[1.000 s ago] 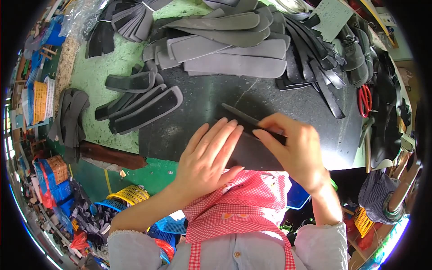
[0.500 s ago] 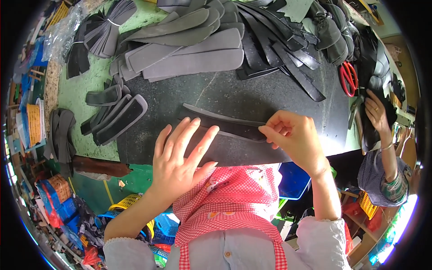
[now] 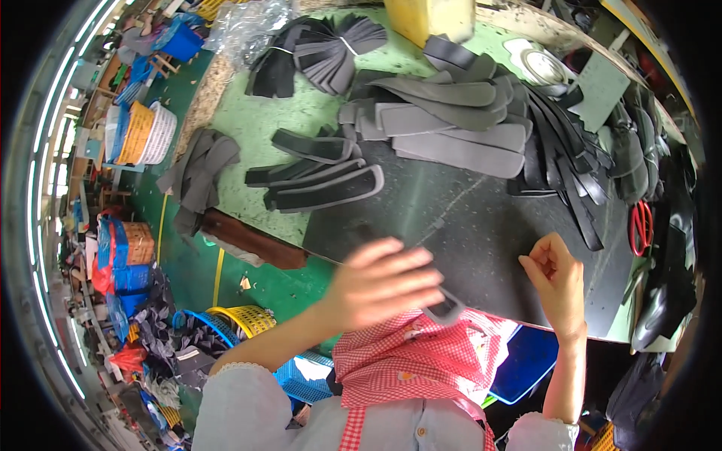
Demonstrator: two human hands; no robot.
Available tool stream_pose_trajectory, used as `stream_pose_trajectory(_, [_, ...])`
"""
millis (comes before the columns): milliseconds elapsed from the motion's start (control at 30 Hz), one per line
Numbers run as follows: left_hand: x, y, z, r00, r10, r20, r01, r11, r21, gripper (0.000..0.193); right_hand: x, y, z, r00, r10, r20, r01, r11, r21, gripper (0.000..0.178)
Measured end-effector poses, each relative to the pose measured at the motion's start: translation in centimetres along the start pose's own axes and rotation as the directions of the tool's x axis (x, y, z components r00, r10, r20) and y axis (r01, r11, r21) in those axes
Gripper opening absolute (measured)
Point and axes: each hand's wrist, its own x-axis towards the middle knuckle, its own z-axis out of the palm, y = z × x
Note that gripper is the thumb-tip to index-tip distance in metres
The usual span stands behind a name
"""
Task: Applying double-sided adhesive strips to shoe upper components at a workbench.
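My left hand [image 3: 387, 289], smeared by motion, is over the front edge of the dark work mat [image 3: 481, 225]. It holds a black strip with a grey edge [image 3: 445, 308]; one end sticks out below the fingers in front of my apron, the middle hidden by the hand. Above the mat's right part is my right hand [image 3: 555, 282], fingers curled and thumb against them, with nothing visible in it. Left of the mat lies a small pile of similar black grey-edged strips [image 3: 327, 192]. Behind it, grey strips [image 3: 459, 154] lie stacked.
Black strips [image 3: 575, 180] fan out at the right, near red-handled scissors [image 3: 641, 228]. Tied grey bundles [image 3: 323, 56], a yellow container [image 3: 432, 21] and a white roll [image 3: 541, 64] stand further back. Baskets [image 3: 252, 319] are below the table at left.
The strip that lay on the mat between both hands is now off to the left in my left hand. My right hand has let go of it. The view has turned left.
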Motion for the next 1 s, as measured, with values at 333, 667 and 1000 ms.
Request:
stream_pose_trajectory(333, [-4.5, -7.6, -5.5, 0.816, -0.544, -0.193, 0.577, 0.767, 0.281, 0.057, 6.0, -9.5, 8.9, 0.945, -0.308, 0.111, 0.294, 0.948, 0.124, 0.043])
stream_pose_trajectory(667, [-5.8, -9.7, -5.9, 0.850, -0.482, -0.212, 0.517, 0.840, 0.162, 0.039, 8.0, -12.2, 13.9, 0.835, -0.460, 0.302, 0.398, 0.884, 0.247, 0.024])
stream_pose_trajectory(1000, [-8.5, -8.9, -7.9, 0.967, -0.244, -0.076, 0.237, 0.967, -0.090, 0.039, 14.5, -17.7, 17.5, 0.821, -0.555, 0.135, 0.559, 0.732, -0.389, 0.034])
